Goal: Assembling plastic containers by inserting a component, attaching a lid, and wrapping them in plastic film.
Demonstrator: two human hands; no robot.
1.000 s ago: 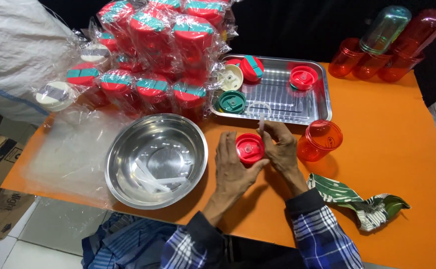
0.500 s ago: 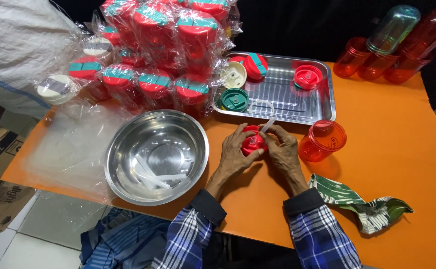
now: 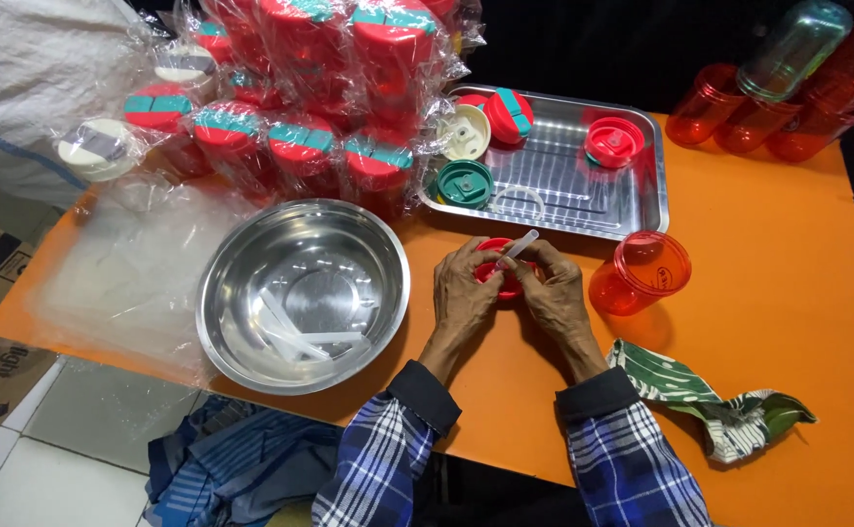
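**Red lid held between both hands**

The left hand (image 3: pixel 464 293) and right hand (image 3: pixel 556 295) meet over the orange table (image 3: pixel 797 293), fingers closed around a red lid (image 3: pixel 498 275). The lid sits between the palms, mostly hidden. A clear strip (image 3: pixel 517 245) sticks up from it at the fingertips. A red cup (image 3: pixel 639 273) stands just right of the right hand; a steel bowl (image 3: pixel 303 293) lies left; a tray (image 3: pixel 583 195) lies beyond.

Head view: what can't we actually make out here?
- Red lid: mostly covered by the left hand and right hand; its face is hidden.
- Clear strip: lower end hidden between the fingers.
- Clear pieces in the steel bowl: too pale against the glare to count.
- Wrapped cups: cut off by the top edge.
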